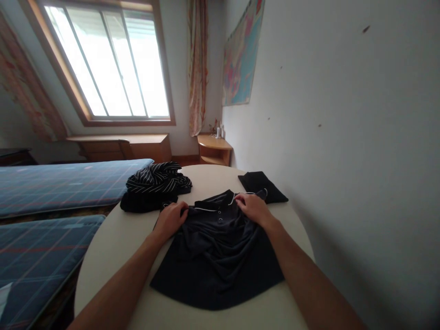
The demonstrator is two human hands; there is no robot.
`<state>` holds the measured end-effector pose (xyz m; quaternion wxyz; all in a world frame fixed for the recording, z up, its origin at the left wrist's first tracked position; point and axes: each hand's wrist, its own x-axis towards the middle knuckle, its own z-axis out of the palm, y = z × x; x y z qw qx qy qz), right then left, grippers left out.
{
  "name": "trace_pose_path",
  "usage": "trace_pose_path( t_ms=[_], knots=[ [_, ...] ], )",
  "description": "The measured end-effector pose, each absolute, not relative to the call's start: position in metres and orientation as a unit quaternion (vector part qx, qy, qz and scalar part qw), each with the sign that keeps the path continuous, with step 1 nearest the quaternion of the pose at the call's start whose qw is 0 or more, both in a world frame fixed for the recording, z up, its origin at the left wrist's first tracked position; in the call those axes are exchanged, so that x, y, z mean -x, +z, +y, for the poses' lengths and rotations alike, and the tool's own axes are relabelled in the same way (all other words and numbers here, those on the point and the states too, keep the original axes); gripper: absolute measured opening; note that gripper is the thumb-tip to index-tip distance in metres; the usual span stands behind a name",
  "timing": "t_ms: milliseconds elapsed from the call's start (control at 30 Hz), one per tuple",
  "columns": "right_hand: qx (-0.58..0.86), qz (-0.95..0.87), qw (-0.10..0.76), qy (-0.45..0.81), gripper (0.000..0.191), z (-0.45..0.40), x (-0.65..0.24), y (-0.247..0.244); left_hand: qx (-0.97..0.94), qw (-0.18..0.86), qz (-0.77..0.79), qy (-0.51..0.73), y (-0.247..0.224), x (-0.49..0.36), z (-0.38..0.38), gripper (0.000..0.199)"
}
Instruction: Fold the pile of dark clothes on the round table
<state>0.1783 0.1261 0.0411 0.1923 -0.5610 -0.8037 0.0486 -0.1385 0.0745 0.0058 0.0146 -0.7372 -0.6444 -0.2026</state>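
A dark polo shirt (pixel 220 256) with white piping and a few buttons lies on a round cream table (pixel 99 256), its collar pointing away and its front wrinkled. My left hand (pixel 173 219) is closed on the shirt's left shoulder, fingers bent around the fabric. On the other shoulder, beside the collar, my right hand (pixel 252 207) pinches the cloth. Part of each sleeve is hidden behind the hands.
A heap of black and striped clothes (pixel 154 183) sits at the table's back left. A folded black garment (pixel 268 185) lies at the back right, near the wall. Plaid mattresses (pixel 51 188) stand left; a corner shelf (pixel 215 143) is beyond.
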Motion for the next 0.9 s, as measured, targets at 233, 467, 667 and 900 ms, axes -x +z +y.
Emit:
trace_pose_path(
  t_ms=[233, 467, 667, 900],
  knots=[
    [0.607, -0.792, 0.065, -0.008, 0.034, 0.187, -0.178, 0.045, 0.749, 0.033, -0.622, -0.226, 0.008, 0.135, 0.077, 0.018],
    [0.588, -0.808, 0.007, 0.024, 0.023, 0.211, -0.179, 0.036, 0.749, -0.026, -0.605, -0.269, 0.011, 0.134, 0.080, 0.014],
    [0.580, -0.812, 0.033, 0.064, 0.022, 0.223, -0.185, 0.052, 0.700, 0.043, -0.659, -0.274, 0.044, 0.138, 0.097, 0.015],
    [0.570, -0.788, 0.232, 0.037, 0.016, 0.254, -0.188, 0.107, 0.750, 0.192, -0.595, -0.216, 0.119, 0.164, 0.147, 0.024]
  ],
)
